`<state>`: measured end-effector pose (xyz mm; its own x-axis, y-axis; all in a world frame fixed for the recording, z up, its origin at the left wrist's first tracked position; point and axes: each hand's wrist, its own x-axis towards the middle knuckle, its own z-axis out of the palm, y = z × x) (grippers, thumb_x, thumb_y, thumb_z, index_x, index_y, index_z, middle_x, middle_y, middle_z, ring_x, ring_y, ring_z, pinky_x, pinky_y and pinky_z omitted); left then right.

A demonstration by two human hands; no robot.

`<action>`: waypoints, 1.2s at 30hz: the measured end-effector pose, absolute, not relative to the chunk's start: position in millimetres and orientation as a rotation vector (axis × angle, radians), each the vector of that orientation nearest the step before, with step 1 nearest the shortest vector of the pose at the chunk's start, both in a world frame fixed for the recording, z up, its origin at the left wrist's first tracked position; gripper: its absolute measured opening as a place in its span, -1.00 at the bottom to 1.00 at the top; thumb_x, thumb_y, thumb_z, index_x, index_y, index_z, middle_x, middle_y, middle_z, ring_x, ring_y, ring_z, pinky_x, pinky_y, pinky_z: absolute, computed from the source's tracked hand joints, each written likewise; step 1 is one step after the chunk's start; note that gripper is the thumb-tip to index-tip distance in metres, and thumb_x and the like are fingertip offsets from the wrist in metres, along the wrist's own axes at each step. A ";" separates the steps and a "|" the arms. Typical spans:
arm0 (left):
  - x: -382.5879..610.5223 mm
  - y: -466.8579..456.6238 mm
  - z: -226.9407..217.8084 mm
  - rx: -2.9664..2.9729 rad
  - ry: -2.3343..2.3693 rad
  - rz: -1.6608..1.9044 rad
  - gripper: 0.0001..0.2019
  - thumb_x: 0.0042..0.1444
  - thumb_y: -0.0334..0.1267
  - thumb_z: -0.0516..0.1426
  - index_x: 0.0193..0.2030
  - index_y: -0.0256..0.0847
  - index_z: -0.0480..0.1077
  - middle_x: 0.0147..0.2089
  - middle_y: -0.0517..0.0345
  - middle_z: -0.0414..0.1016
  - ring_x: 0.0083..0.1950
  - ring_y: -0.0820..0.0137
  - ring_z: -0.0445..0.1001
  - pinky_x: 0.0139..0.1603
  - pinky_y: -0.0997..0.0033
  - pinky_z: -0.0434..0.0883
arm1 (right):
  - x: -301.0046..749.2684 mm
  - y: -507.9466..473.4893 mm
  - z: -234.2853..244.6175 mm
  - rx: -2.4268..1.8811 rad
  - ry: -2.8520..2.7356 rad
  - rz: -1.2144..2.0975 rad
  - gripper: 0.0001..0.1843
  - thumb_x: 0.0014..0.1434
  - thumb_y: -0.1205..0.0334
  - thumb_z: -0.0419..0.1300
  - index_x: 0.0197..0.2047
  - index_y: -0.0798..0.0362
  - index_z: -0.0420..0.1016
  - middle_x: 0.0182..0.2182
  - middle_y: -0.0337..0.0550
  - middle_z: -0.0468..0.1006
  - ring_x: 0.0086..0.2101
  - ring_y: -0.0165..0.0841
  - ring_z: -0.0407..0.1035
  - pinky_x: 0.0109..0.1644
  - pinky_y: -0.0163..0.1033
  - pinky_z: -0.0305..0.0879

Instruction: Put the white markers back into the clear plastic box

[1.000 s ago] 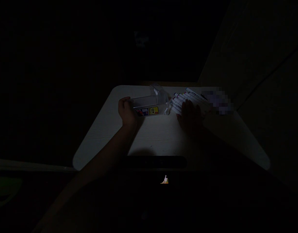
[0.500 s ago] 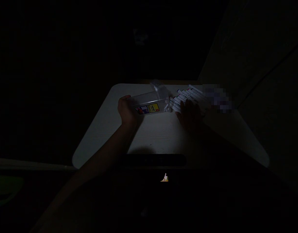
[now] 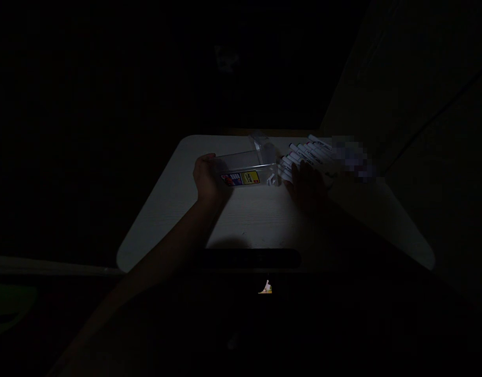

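My left hand is wrapped round the closed end of a clear plastic case that lies on its side above the table, a yellow and dark label on its front. The case's lid is flipped up at the right end, facing the markers. Several white markers with coloured ends lie side by side in a slanted row just right of the case. Over their near end rests my right hand, its fingers stretched out and touching them. Deep shadow hides part of that hand.
A white table with rounded corners carries everything, with a dark slot along its near edge. A pixelated patch covers something right of the markers. A wall stands on the right; the surroundings are very dark.
My left hand and the case have shifted slightly to the right, bringing the lid end nearer the markers. The markers have moved a little to the right; my right hand stays on them.
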<state>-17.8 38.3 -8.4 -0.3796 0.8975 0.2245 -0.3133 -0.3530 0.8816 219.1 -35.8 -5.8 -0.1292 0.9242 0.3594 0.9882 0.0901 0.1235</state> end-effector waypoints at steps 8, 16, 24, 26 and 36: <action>-13.1 31.5 -1.1 0.774 0.960 1.878 -0.78 -0.02 -0.06 0.09 -0.36 -0.16 0.34 -0.38 0.19 0.33 -0.32 0.44 0.36 -0.30 0.44 0.34 | 216.5 -36.2 1.0 -2.034 -2.200 -0.428 -0.34 0.31 0.06 -0.25 0.32 0.34 0.03 0.28 0.36 0.09 0.24 0.07 0.04 0.22 0.14 0.02; -9.7 28.9 3.9 0.672 0.931 1.849 -0.75 -0.09 -0.04 0.11 -0.34 -0.15 0.32 -0.39 0.20 0.29 -0.36 0.43 0.33 -0.33 0.41 0.30 | 215.1 -39.6 3.2 -2.048 -2.171 -0.402 -0.33 0.31 0.04 -0.24 0.32 0.34 0.05 0.29 0.32 0.08 0.26 0.03 0.01 0.26 0.16 -0.06; -11.3 28.4 3.8 0.689 0.883 1.812 -0.75 -0.10 -0.05 0.12 -0.33 -0.15 0.28 -0.39 0.21 0.29 -0.38 0.44 0.34 -0.32 0.39 0.31 | 216.2 -37.4 6.8 -1.902 -2.091 -0.446 -0.46 0.23 0.03 -0.05 0.17 0.19 0.26 0.18 0.15 0.30 0.14 -0.05 0.15 0.26 0.21 -0.19; -11.4 28.3 3.5 0.704 0.868 1.817 -0.74 -0.11 -0.04 0.12 -0.33 -0.15 0.28 -0.39 0.21 0.30 -0.38 0.43 0.35 -0.32 0.39 0.31 | 216.3 -36.9 9.0 -1.840 -2.091 -0.453 -0.53 0.21 0.04 -0.04 0.08 0.13 0.32 0.09 0.07 0.39 0.07 -0.08 0.21 0.25 0.19 -0.18; -7.5 24.8 8.9 0.627 0.852 1.811 -0.83 -0.11 -0.16 0.09 -0.35 -0.16 0.29 -0.43 0.22 0.31 -0.40 0.44 0.34 -0.35 0.40 0.33 | 219.3 -37.6 11.1 -1.357 -2.047 -0.415 -0.59 0.20 0.18 -0.05 0.05 0.10 0.39 -0.12 0.01 0.51 -0.08 -0.22 0.33 0.09 -0.04 0.11</action>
<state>-7.5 24.8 8.9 -0.3679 0.9291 0.0369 -0.5641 -0.2546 0.7855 219.3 -37.6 11.1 -0.2623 0.7029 0.6611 0.9050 0.4170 -0.0842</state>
